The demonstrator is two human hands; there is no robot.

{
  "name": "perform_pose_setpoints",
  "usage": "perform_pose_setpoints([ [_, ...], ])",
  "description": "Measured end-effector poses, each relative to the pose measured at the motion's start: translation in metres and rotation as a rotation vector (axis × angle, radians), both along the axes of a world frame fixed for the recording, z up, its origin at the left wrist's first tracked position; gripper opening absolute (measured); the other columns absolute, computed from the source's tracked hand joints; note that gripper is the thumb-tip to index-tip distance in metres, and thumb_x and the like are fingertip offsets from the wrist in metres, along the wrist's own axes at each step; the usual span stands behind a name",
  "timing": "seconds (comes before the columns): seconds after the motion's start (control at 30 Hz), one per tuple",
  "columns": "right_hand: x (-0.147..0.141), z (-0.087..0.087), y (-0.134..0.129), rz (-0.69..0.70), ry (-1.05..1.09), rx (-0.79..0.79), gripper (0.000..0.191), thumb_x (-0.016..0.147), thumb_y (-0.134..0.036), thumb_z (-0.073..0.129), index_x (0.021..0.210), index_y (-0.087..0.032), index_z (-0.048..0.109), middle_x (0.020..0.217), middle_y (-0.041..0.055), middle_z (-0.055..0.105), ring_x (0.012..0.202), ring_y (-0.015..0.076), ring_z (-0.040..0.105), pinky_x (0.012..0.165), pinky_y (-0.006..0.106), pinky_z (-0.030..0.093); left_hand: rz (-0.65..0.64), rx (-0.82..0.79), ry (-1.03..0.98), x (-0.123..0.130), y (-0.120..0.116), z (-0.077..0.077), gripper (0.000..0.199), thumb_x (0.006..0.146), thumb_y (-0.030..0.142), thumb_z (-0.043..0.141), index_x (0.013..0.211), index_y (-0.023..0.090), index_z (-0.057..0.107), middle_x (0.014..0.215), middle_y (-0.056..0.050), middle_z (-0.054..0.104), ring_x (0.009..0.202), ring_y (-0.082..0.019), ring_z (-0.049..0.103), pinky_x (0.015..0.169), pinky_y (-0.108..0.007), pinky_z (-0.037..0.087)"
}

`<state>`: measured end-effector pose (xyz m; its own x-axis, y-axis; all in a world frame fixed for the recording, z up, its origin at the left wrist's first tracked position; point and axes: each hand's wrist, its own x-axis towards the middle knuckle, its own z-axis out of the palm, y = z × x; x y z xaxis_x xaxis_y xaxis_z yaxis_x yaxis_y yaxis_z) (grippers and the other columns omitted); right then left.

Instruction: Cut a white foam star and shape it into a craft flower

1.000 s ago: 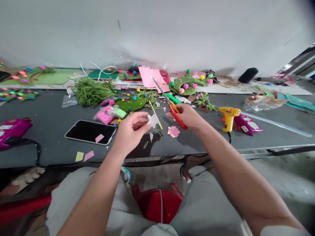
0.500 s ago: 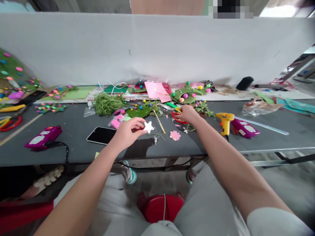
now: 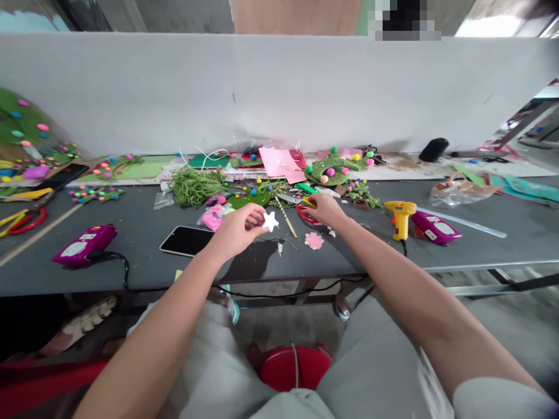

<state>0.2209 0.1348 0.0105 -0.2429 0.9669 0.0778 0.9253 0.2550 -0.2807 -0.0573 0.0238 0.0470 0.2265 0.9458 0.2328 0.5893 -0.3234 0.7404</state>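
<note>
Between the thumb and fingers of my left hand (image 3: pixel 240 230) is a small white star (image 3: pixel 270 222), held just above the dark tabletop. My right hand (image 3: pixel 326 209) is closed around the handles of a pair of scissors (image 3: pixel 305 213) with red and yellow grips; their blades point left, and the fingers hide part of the handles. A patterned pencil (image 3: pixel 286 217) lies between my hands. Nearer to me rests a pink paper flower (image 3: pixel 313 240). Left of the blades is a green felt piece (image 3: pixel 250 199) with coloured pom-poms around it.
A phone (image 3: pixel 186 241) lies left of my forearm, near a purple box (image 3: pixel 85 245) with a cable. Green yarn (image 3: pixel 196 187) is heaped behind. On the right stand a yellow glue gun (image 3: pixel 400 218) and another purple box (image 3: pixel 435 227). A white partition (image 3: pixel 279 93) closes the back.
My right hand has drawn the scissors a little to the left, and their blades now show more. The star stays in my left hand. The view has shifted slightly.
</note>
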Motion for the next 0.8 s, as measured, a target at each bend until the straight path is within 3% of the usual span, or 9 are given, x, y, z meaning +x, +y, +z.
perform_pose_setpoints([
  [0.13, 0.01, 0.008, -0.003, -0.05, 0.061, 0.071, 0.038, 0.091, -0.047, 0.07, 0.112, -0.015, 0.074, 0.108, 0.0132, 0.076, 0.1, 0.0275, 0.069, 0.083, 0.035, 0.051, 0.029, 0.012, 0.055, 0.002, 0.015, 0.003, 0.033, 0.081, 0.032, 0.076, 0.11, 0.022, 0.063, 0.102, -0.006, 0.073, 0.089, -0.02, 0.069, 0.083, -0.035, 0.057],
  [0.27, 0.043, 0.015, -0.01, -0.139, 0.1, 0.12, 0.039, 0.085, -0.048, 0.074, 0.112, -0.019, 0.076, 0.107, 0.0111, 0.078, 0.097, 0.0278, 0.069, 0.08, 0.034, 0.048, 0.011, 0.003, 0.111, 0.007, 0.021, -0.001, 0.031, 0.082, 0.033, 0.075, 0.109, 0.023, 0.063, 0.105, -0.007, 0.074, 0.089, -0.021, 0.07, 0.08, -0.036, 0.056],
  [0.5, 0.105, 0.003, -0.014, -0.417, 0.206, 0.131, 0.042, 0.09, -0.048, 0.068, 0.114, -0.015, 0.077, 0.105, 0.0129, 0.078, 0.093, 0.0262, 0.07, 0.078, 0.034, 0.05, -0.055, -0.016, 0.188, 0.02, 0.013, -0.013, 0.027, 0.085, 0.03, 0.071, 0.11, 0.024, 0.064, 0.109, -0.007, 0.075, 0.093, -0.023, 0.072, 0.085, -0.04, 0.056],
  [0.8, 0.092, 0.0, -0.008, -0.448, 0.244, 0.087, 0.04, 0.083, -0.043, 0.078, 0.113, -0.016, 0.079, 0.11, 0.0121, 0.079, 0.098, 0.0264, 0.07, 0.082, 0.034, 0.052, -0.045, -0.015, 0.229, 0.018, -0.001, -0.008, 0.027, 0.088, 0.031, 0.067, 0.115, 0.025, 0.063, 0.109, -0.008, 0.076, 0.097, -0.025, 0.073, 0.089, -0.042, 0.056],
])
